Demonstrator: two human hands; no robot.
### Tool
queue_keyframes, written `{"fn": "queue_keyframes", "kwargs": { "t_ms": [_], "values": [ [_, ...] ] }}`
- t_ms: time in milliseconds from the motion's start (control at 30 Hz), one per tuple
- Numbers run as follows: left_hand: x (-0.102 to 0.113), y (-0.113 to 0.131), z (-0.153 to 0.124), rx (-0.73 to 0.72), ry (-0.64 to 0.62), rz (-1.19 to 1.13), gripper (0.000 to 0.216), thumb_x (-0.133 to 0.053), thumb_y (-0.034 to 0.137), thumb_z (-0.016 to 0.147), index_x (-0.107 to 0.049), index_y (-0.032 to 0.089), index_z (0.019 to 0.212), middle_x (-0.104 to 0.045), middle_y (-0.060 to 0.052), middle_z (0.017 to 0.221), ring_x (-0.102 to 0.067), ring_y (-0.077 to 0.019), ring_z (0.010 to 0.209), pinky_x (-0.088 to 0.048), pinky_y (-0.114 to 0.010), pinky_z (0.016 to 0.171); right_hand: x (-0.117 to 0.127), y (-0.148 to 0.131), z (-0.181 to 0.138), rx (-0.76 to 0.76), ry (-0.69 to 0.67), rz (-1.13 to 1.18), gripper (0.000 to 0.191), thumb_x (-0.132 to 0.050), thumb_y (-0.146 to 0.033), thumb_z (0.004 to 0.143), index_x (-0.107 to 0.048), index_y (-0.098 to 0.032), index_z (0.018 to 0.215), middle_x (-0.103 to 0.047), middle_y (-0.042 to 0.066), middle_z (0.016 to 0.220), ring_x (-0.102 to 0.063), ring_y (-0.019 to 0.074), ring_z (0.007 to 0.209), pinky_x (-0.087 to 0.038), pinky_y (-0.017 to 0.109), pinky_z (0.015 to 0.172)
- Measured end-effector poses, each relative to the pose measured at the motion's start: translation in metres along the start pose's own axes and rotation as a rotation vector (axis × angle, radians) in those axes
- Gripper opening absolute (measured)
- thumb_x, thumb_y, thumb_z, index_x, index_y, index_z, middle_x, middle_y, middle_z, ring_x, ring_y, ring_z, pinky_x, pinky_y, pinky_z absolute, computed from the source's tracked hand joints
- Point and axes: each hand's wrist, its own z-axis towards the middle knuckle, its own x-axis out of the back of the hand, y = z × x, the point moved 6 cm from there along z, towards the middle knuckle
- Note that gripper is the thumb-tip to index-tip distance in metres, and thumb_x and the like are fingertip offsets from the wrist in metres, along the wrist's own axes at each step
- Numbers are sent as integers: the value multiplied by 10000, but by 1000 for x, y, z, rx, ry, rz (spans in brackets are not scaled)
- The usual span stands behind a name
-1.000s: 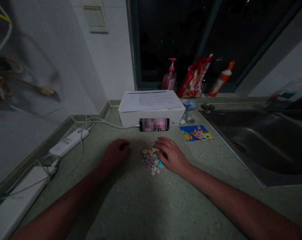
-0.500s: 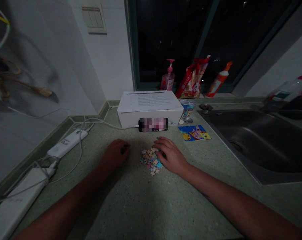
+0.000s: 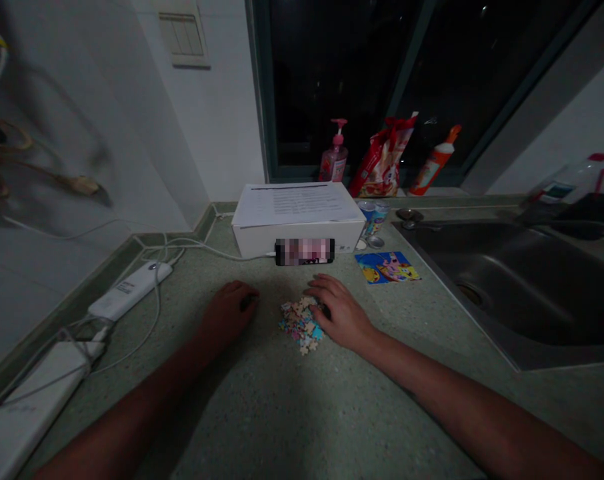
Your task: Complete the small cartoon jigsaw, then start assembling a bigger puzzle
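A small heap of jigsaw puzzle pieces [image 3: 302,325] lies on the speckled green counter [image 3: 302,413], some bare-wood side up, others blue, pink and white. My right hand [image 3: 343,313] rests at the heap's right edge, fingers apart and thumb touching or just over the pieces. To the left of the heap, apart from it, my left hand [image 3: 229,310] lies on the counter with its fingers curled and thumb near the index fingertip. Whether a piece is between them is too dark to tell. A colourful cartoon picture card [image 3: 388,267] lies flat beyond my right hand.
Behind the heap, a phone [image 3: 305,252] on a cable leans against a white box [image 3: 252,239] topped with paper. White power strips [image 3: 129,290] and cords run along the left. A steel sink [image 3: 547,293] is at right. Clear cans [image 3: 375,217] stand beside the box.
The view has shifted very slightly. Both hands keep nearly the same place, and the puzzle heap looks the same.
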Motion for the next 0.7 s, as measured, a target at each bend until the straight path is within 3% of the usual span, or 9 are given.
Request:
{"fn": "queue_keyframes", "kwargs": {
  "t_ms": [300, 700],
  "values": [
    [2, 8, -2, -6, 50, 9, 251, -597, 232, 949, -774, 183, 1121, -745, -123, 1140, -705, -302, 1103, -555, -474, 1052, -3, -1, 0, -17, -40, -41, 324, -671, -216, 987, -727, -187, 1305, -664, 181, 1424, -501, 378, 1484, -470, 643, 1207],
    [2, 37, -20, -108, 144, -57, 268, -615, 204, 938, -778, 258, 1145, -779, -63, 1142, -722, -261, 1105, -568, -425, 1041, 0, -2, 0, -3, -18, -38, 157, -669, -172, 988, -788, -217, 1080, -730, 131, 1351, -548, 368, 1450, -508, 632, 1168]
  ]
}}
